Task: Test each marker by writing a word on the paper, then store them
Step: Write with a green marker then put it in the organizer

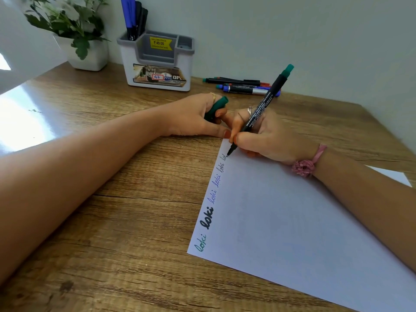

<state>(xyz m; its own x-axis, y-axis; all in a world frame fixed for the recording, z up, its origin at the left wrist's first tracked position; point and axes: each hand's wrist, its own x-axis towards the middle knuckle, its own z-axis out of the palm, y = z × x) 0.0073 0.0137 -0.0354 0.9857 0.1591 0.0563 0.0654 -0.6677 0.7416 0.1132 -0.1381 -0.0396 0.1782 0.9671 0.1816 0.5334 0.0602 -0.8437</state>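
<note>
R hand (267,136) hides marker (261,106) grip; last word unclear.

Bare arms, no sleeves. A thin gold ring (213,95) on the left hand (193,115), a silver ring (249,109) on the right hand (270,136). A pink band with a flower knot (306,163) round the right wrist, and painted nails.

Head-worn, wide-angle, looking forward and down from close above a wooden desk (117,221), toward the wall behind; forearms reaching in from both lower corners; edges bowed by the lens; single view only
</note>
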